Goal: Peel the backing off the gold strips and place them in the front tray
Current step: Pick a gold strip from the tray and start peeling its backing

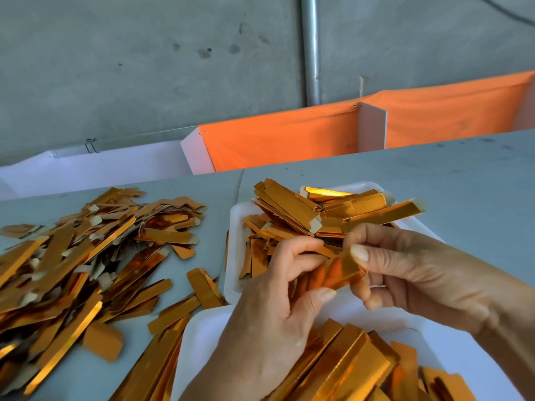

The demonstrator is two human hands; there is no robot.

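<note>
Trays point(236, 227) hold gold strips point(292, 209); hands point(278, 308) pinch one strip point(335, 272).

Lighting: soft, even daylight, bright overall; shadows faint and short. Glare: sharp highlights on gold strips point(72, 264), strongest on one foil piece in the rear tray point(240, 227). Distortion: wide-angle bowing of the counter point(434, 175) edge and wall. Focus: mild softness throughout, hand edges slightly smeared.

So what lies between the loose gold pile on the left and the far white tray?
In the head view, mostly bare grey table separates the loose pile from the far tray; nearer the camera, a few stray strips lie there.
</note>
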